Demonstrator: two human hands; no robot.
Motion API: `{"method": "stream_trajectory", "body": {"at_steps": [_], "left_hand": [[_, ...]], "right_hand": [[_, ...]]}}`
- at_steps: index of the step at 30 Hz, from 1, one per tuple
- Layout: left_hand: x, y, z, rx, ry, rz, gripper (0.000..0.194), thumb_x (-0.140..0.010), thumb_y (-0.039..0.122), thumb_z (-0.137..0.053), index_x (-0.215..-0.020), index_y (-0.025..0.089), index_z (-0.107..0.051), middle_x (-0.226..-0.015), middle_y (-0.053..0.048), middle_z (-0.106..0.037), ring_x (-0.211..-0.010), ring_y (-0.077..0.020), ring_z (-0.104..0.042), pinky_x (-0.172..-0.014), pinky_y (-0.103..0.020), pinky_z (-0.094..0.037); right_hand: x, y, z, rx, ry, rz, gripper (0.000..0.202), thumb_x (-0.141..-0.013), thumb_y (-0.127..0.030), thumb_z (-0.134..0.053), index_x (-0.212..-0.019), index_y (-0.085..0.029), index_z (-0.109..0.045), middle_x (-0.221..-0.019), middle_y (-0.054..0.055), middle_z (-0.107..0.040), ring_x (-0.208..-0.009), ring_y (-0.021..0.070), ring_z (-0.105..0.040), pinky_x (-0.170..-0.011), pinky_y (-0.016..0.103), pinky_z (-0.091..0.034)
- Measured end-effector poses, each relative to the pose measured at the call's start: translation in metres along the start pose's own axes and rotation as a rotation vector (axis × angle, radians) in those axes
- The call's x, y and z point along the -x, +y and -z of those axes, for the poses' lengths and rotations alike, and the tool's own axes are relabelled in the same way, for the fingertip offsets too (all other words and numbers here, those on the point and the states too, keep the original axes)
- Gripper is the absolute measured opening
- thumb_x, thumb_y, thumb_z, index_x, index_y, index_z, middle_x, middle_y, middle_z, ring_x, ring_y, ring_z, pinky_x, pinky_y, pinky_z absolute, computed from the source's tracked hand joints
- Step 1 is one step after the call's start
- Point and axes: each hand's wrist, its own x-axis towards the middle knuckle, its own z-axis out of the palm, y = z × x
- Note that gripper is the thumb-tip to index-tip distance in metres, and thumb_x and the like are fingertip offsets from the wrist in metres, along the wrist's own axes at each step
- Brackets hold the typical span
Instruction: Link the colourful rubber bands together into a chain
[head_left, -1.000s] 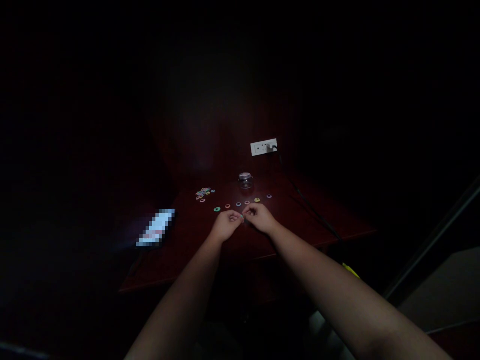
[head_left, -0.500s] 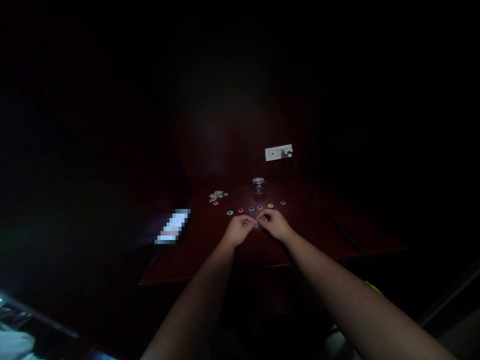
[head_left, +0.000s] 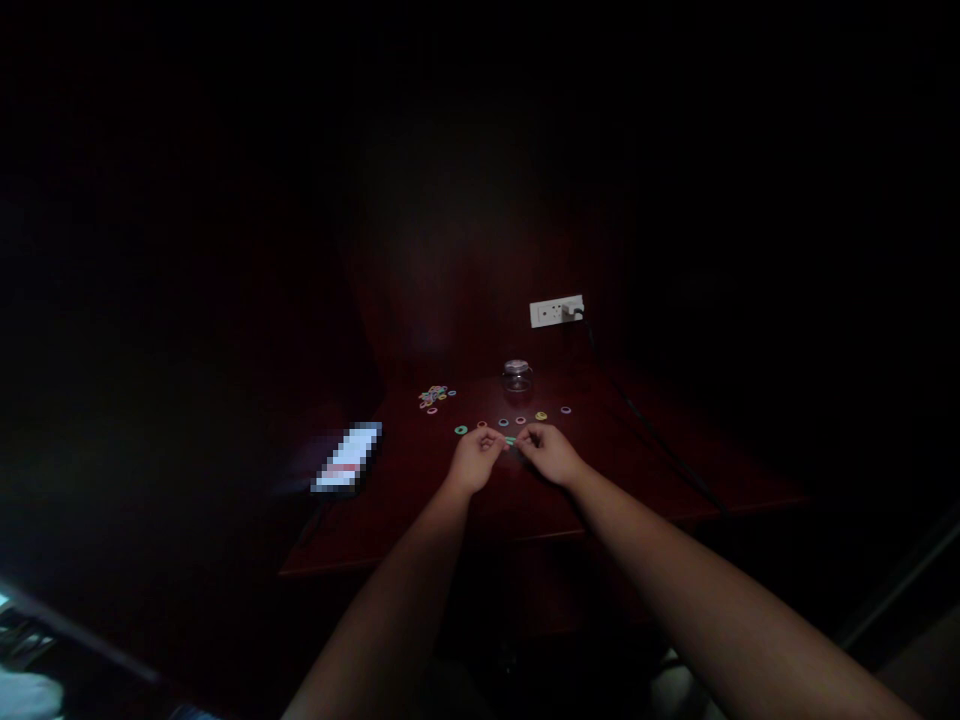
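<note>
Between my two hands a small green hair tie (head_left: 510,441) is stretched, low over the table. My left hand (head_left: 477,458) pinches its left end, thumb against fingertips. At the other end, my right hand (head_left: 550,454) is closed in a similar pinch. Just beyond my fingers several coloured hair ties lie spaced in a row, among them a green one (head_left: 461,430), a blue one (head_left: 503,422), a yellow one (head_left: 541,415) and a purple one (head_left: 566,410). The red one (head_left: 482,425) is partly covered by my left hand.
A loose pile of hair ties (head_left: 433,397) lies at the back left. Behind the row stands a clear lidded jar (head_left: 517,377). A lit phone (head_left: 347,458) rests on the dark red table (head_left: 397,520) at left. From the wall socket (head_left: 556,311) a black cable (head_left: 645,419) runs down the right side.
My hands have drawn slightly apart, and the green hair tie now shows stretched between them. The whole view has shifted slightly; the row, pile and jar keep their places.
</note>
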Motion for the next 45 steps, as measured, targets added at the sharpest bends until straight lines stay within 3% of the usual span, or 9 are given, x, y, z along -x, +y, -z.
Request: {"method": "stream_trajectory", "body": {"at_steps": [7, 14, 24, 31, 41, 45], "left_hand": [[0.0, 0.001, 0.0, 0.003, 0.028, 0.006, 0.015, -0.074, 0.026, -0.053, -0.066, 0.014, -0.058, -0.07, -0.004, -0.064, -0.066, -0.0125, -0.058, -0.065, -0.024, -0.045], [0.0, 0.003, 0.0, 0.019, -0.034, 0.008, 0.013, -0.071, 0.026, -0.057, -0.065, 0.014, -0.06, -0.067, -0.003, -0.063, -0.062, -0.0119, -0.056, -0.062, -0.023, -0.043], [0.0, 0.004, 0.004, 0.028, 0.029, 0.023, 0.016, -0.073, 0.029, -0.054, -0.067, 0.014, -0.058, -0.068, -0.003, -0.064, -0.062, -0.0112, -0.056, -0.063, -0.024, -0.043], [0.001, 0.008, 0.003, 0.018, -0.049, 0.036, 0.014, -0.07, 0.026, -0.057, -0.065, 0.013, -0.06, -0.065, -0.003, -0.064, -0.061, -0.0115, -0.055, -0.061, -0.023, -0.041], [0.0, 0.006, 0.005, 0.011, 0.007, 0.043, 0.018, -0.073, 0.029, -0.052, -0.067, 0.014, -0.059, -0.067, -0.004, -0.064, -0.06, -0.0117, -0.055, -0.06, -0.024, -0.041], [0.0, 0.006, 0.004, 0.003, -0.039, 0.045, 0.016, -0.07, 0.028, -0.055, -0.065, 0.013, -0.06, -0.065, -0.003, -0.064, -0.059, -0.0118, -0.054, -0.058, -0.023, -0.04]], "right_hand": [[-0.004, 0.005, 0.0, -0.038, 0.049, -0.014, 0.014, -0.071, -0.027, -0.05, -0.062, -0.016, -0.05, -0.052, -0.003, -0.048, -0.047, 0.0085, -0.041, -0.045, 0.02, -0.033], [-0.002, 0.004, -0.002, 0.001, -0.033, 0.006, 0.012, -0.068, -0.024, -0.054, -0.06, -0.015, -0.054, -0.051, -0.004, -0.047, -0.048, 0.0079, -0.04, -0.046, 0.019, -0.03], [-0.005, 0.007, 0.002, -0.068, 0.023, -0.043, 0.018, -0.074, -0.028, -0.045, -0.064, -0.016, -0.053, -0.052, -0.003, -0.051, -0.044, 0.0085, -0.043, -0.044, 0.02, -0.033], [-0.003, 0.006, 0.001, -0.051, -0.035, -0.014, 0.018, -0.068, -0.03, -0.057, -0.063, -0.013, -0.063, -0.052, -0.002, -0.053, -0.049, 0.008, -0.042, -0.049, 0.02, -0.032], [-0.005, 0.011, 0.004, -0.122, 0.038, -0.075, 0.027, -0.077, -0.035, -0.042, -0.065, -0.015, -0.054, -0.051, -0.002, -0.051, -0.042, 0.0082, -0.043, -0.042, 0.02, -0.034], [-0.004, 0.009, 0.002, -0.105, 0.002, -0.041, 0.023, -0.069, -0.036, -0.056, -0.063, -0.014, -0.056, -0.05, -0.003, -0.05, -0.044, 0.0077, -0.042, -0.044, 0.02, -0.032]]}}
